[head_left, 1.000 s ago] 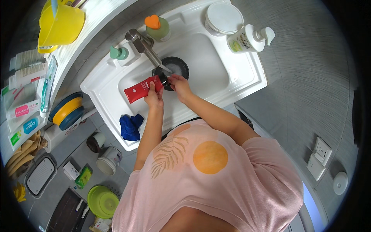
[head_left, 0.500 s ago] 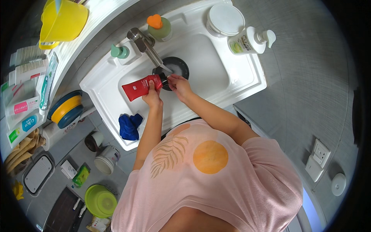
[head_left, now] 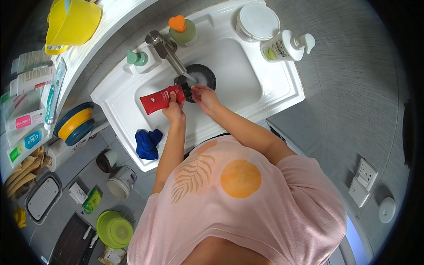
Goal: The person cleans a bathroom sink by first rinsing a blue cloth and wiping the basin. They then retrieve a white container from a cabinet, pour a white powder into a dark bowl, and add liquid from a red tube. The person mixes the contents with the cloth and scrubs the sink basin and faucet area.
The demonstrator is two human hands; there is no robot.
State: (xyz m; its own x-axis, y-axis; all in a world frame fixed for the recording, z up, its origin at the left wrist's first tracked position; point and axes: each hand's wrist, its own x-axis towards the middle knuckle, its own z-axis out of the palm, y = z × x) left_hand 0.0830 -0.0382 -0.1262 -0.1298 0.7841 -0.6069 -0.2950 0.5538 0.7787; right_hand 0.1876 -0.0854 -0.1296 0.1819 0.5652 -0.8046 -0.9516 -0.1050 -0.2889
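Note:
My left hand [head_left: 175,111] is wrapped round a red squeeze tube [head_left: 154,102], which lies tilted over the sink's near left part. At the tube's right end is its black cap [head_left: 186,90]. The fingertips of my right hand [head_left: 205,97] are pinched together at that cap; exactly what lies between them is too small to tell. Just beyond both hands a black round bowl [head_left: 206,73] sits in the white sink [head_left: 240,66]. The metal faucet [head_left: 165,51] runs a thin stream of water into it.
On the sink's rim stand a green pump bottle [head_left: 137,58], a green bottle with an orange top [head_left: 184,35], a white lidded tub [head_left: 259,22] and a white pump bottle [head_left: 282,47]. A blue cloth [head_left: 147,144] lies front left. A shelf [head_left: 112,22] with a yellow bucket [head_left: 75,24] is at left.
Hardly anything differs. The tube has shifted very slightly, with both hands staying at the tube and its cap. The water keeps running.

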